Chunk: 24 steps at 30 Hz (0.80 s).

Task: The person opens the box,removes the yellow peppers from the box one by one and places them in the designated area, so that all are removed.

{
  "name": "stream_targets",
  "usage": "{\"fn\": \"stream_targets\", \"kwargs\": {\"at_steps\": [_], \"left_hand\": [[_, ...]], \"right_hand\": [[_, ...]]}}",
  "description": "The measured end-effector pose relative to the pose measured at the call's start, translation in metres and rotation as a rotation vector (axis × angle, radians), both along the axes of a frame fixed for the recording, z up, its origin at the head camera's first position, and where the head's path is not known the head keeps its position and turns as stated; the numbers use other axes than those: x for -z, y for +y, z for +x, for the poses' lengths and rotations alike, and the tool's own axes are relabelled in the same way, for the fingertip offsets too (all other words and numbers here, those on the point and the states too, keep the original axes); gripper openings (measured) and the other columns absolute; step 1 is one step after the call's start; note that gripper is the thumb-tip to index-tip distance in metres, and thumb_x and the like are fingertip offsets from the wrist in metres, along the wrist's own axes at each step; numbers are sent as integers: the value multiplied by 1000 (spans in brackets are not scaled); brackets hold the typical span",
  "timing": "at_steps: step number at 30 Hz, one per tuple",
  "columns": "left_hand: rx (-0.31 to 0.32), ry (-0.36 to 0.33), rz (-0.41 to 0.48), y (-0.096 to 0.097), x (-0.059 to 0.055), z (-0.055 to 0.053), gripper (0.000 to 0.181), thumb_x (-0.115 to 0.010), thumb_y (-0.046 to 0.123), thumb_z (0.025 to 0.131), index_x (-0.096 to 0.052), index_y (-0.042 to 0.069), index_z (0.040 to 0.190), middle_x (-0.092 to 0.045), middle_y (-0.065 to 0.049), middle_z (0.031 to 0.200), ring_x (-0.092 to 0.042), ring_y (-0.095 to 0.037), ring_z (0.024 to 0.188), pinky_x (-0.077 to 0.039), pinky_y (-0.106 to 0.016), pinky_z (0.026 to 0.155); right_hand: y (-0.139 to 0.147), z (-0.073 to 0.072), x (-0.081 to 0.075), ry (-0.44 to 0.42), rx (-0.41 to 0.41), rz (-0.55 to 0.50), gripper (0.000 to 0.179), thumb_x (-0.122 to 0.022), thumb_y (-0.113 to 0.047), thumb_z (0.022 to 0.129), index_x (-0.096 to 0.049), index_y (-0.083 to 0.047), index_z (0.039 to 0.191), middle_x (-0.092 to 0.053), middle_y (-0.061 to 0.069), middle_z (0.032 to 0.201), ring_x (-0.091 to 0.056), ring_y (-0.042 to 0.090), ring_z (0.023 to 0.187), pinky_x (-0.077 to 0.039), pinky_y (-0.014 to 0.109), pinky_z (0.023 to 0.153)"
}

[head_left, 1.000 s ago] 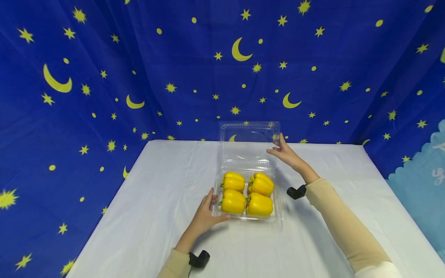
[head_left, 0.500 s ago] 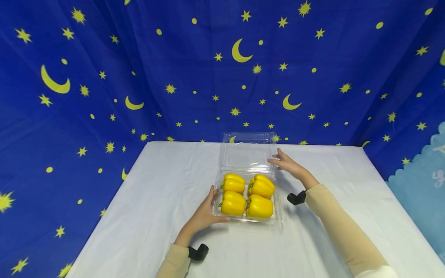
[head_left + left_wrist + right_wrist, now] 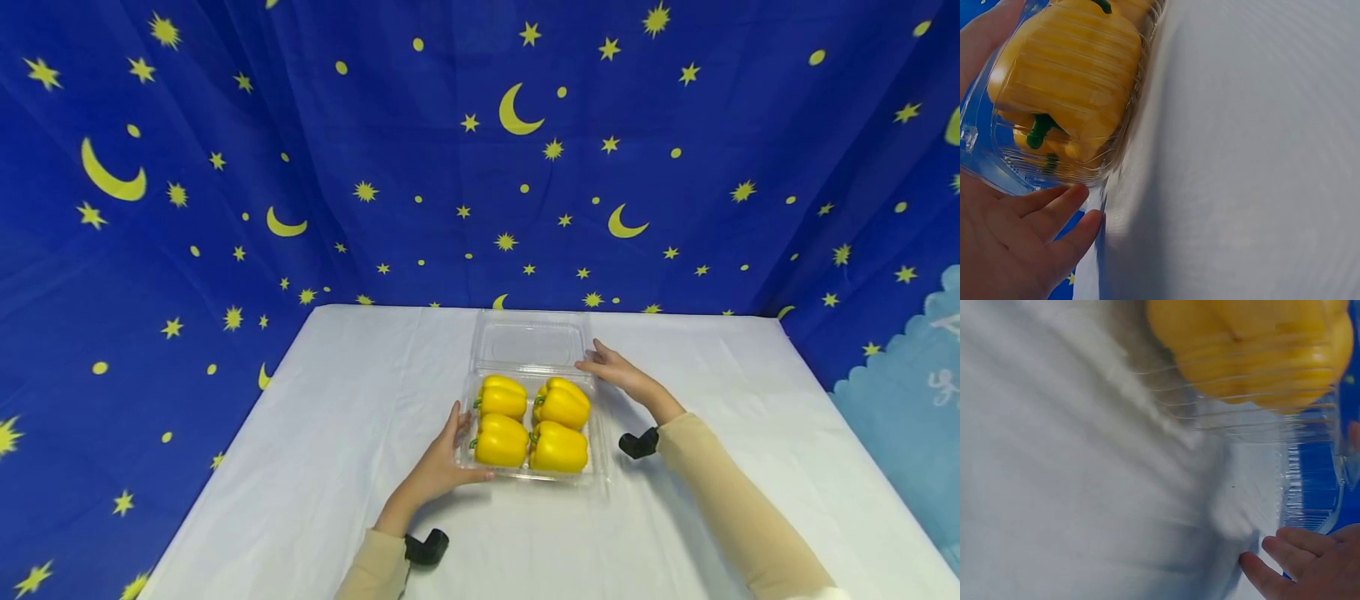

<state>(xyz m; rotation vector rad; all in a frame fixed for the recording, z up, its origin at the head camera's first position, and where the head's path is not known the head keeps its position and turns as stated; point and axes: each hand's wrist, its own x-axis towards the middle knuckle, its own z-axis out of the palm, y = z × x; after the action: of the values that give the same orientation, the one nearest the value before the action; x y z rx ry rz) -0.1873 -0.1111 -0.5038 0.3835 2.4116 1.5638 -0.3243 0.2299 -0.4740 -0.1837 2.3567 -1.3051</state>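
Observation:
A clear plastic clamshell container (image 3: 536,477) lies on the table, filled with several yellow bell peppers (image 3: 500,442) with green stems. Its transparent lid (image 3: 531,340) is folded back, away from the person. At the near left corner, my left hand (image 3: 433,477) touches the container, thumb along the front and straight fingers on the left side. Spread fingertips rest by the ribbed end wall in the left wrist view. My right hand (image 3: 621,372) is beside the lid's right edge with fingers extended; whether they touch it I cannot tell.
White cloth covers the table (image 3: 360,375). A blue curtain (image 3: 420,150) with yellow moons and stars hangs behind and to the left. Light blue fabric (image 3: 900,408) shows at the far right. Each wrist wears a black camera mount (image 3: 638,444).
The lid has swung back and down, from standing up against the curtain to lying nearly flat. My right hand has come down with it. The left hand keeps its place at the corner.

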Motion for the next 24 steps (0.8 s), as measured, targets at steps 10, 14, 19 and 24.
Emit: {"fn": "stream_targets", "kwargs": {"at_steps": [10, 14, 19, 24], "left_hand": [[-1, 6, -9, 0, 1, 0, 126, -85, 34, 69, 3, 5, 153, -24, -19, 157, -34, -37, 140, -26, -53, 116], [-1, 11, -13, 0, 1, 1, 126, -85, 33, 68, 3, 4, 153, -24, -19, 156, -34, -38, 140, -26, -54, 116], [8, 20, -37, 0, -1, 1, 126, -85, 35, 69, 3, 3, 153, -24, -18, 157, -34, -39, 140, -26, -54, 116], [8, 13, -55, 0, -3, 1, 128, -85, 39, 67, 3, 4, 153, -25, -18, 156, -33, -38, 141, -25, -54, 116]], "right_hand": [[-2, 6, 4, 20, 22, -9, 93, -53, -38, 95, 13, -1, 150, -6, 29, 157, -10, 43, 146, -14, 54, 120], [-1, 6, 4, 26, 18, 14, 94, -52, -40, 95, 12, 0, 150, -7, 29, 156, -10, 43, 146, -15, 54, 119], [-1, 6, 1, 65, 28, 49, 89, -50, -38, 97, 8, 4, 150, -11, 33, 155, -13, 47, 144, -17, 56, 118], [-6, 9, -5, 259, 100, 140, 74, -51, -32, 97, -14, 6, 149, -23, 35, 150, -25, 51, 138, -27, 61, 113]]}}
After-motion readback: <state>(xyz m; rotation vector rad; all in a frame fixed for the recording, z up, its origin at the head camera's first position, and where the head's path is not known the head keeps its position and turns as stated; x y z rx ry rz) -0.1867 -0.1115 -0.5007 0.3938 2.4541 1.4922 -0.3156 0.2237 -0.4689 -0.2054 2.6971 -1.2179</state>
